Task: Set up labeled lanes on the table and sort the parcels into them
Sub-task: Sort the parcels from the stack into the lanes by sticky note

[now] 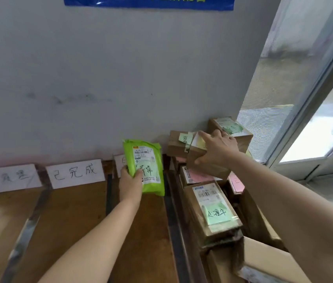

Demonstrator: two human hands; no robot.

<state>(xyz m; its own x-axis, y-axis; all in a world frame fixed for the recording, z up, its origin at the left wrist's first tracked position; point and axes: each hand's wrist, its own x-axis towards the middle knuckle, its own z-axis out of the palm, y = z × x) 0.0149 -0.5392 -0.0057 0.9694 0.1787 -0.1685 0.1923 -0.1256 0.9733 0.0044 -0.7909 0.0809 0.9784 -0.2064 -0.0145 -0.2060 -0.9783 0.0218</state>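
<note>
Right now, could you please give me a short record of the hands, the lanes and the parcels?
left hand: holds a green mailer upright over the third lane
right hand: grips a brown box at the parcel pile
lanes: dark tape strips on the wooden table
labels: white cards against the wall
pile position: right of the lanes

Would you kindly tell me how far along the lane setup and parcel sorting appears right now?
Done: dark tape strips split the brown wooden table into lanes, with white handwritten paper labels against the wall. In hand: the left hand holds a green plastic mailer bag at a lane; the right hand grips a brown cardboard box. Left: the pile of brown cardboard parcels at the right awaits sorting.
</note>
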